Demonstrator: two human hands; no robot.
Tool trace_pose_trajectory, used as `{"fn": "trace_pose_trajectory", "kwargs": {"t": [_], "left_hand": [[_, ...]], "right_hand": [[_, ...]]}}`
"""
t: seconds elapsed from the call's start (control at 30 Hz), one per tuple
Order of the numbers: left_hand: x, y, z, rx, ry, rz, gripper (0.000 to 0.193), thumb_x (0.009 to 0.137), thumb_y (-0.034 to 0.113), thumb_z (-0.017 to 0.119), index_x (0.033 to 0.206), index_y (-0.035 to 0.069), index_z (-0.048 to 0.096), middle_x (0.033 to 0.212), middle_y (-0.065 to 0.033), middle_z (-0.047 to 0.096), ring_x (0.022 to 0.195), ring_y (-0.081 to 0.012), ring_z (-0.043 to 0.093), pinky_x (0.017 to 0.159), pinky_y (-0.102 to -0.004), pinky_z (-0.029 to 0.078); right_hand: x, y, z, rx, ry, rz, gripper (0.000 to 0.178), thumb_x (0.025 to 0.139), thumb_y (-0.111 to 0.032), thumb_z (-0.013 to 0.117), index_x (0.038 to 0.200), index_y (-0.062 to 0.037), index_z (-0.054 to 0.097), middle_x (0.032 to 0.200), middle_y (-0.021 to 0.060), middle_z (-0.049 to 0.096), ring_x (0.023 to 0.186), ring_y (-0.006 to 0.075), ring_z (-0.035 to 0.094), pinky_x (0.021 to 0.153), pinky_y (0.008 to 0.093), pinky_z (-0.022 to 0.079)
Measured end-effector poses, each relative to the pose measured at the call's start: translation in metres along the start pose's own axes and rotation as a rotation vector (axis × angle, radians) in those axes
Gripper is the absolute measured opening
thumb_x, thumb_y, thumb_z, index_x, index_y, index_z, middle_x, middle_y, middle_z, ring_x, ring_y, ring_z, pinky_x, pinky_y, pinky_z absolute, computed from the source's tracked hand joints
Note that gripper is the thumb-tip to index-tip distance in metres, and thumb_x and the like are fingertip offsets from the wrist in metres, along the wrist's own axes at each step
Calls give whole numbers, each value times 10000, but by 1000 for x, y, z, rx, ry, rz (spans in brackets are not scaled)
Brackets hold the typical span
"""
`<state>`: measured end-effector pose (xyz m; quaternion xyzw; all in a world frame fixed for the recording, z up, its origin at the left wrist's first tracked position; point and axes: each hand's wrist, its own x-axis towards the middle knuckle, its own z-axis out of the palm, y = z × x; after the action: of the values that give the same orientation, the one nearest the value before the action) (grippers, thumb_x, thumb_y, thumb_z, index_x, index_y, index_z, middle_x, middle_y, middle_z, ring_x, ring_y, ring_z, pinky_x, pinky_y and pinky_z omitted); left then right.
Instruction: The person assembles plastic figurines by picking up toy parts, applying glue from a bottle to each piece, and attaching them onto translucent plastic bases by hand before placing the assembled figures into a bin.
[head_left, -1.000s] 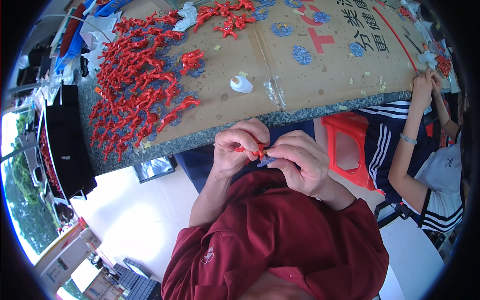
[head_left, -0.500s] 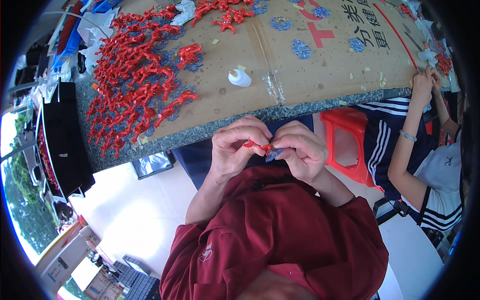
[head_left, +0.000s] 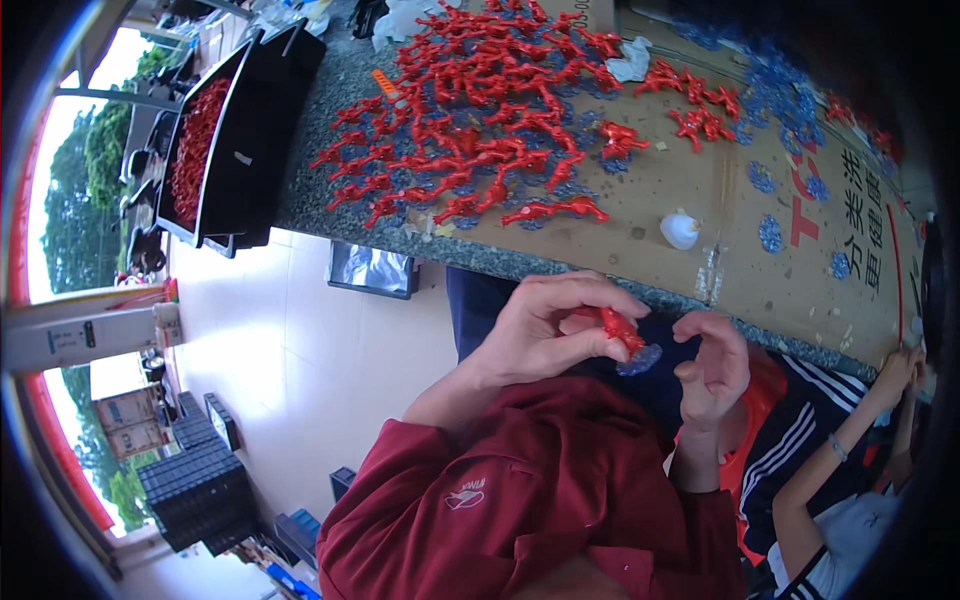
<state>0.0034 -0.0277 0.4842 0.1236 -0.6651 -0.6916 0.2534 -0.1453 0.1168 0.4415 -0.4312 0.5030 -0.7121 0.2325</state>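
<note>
A small red figure (head_left: 620,328) on a clear bluish disc-shaped base (head_left: 640,360) is pinched between the thumb and fingers of my left hand (head_left: 560,325). Its base points down and to the right, in front of the table edge. Close by on the right, my right hand (head_left: 715,365) is open, thumb and fingers apart, touching nothing. Many similar red figures (head_left: 480,150) on bluish bases cover the cardboard-topped table's left part. The white squeeze bottle (head_left: 680,231) stands on the cardboard (head_left: 650,190), beyond my hands.
Loose bluish discs (head_left: 770,235) lie to the right on the cardboard. A black bin (head_left: 255,130) of red pieces stands left of the table. Below the table edge is a dark tray (head_left: 370,270). A co-worker's hands (head_left: 895,370) work at the far right, beside a red stool (head_left: 760,400).
The view has swung left. My right hand has let go of the figure and moved away from it, while my left hand keeps hold of it.
</note>
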Motion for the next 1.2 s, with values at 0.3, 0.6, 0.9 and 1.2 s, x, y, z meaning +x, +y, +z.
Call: {"fn": "trace_pose_trajectory", "kwargs": {"t": [0.3,0.6,0.9,1.2], "left_hand": [[-59,52,-207,941,1219,86,229,788,-16,590,1012,3,632,856,-95,658,712,-113,608,660,-220,483],[-55,4,-262,957,953,-303,351,788,108,629,1129,38,580,866,-105,670,779,-136,624,723,-251,469],[-26,40,-108,998,1066,212,184,864,0,521,1026,-23,604,925,-109,640,849,-141,609,752,-220,473],[81,-22,53,912,198,197,237,749,-44,575,982,-11,605,924,-147,594,828,-253,576,772,-330,446]], "right_hand": [[5,14,-35,-243,188,132,155,836,1,543,982,53,545,972,132,536,849,171,526,774,275,441],[10,4,-36,-467,192,161,120,822,20,553,938,47,569,937,96,553,810,131,527,717,220,434],[62,9,7,-709,88,105,439,653,-107,741,1048,-27,567,961,107,583,734,216,548,662,297,456],[50,15,-26,-641,240,-34,240,727,-64,648,953,-24,579,823,75,605,735,193,572,631,281,453]]}}
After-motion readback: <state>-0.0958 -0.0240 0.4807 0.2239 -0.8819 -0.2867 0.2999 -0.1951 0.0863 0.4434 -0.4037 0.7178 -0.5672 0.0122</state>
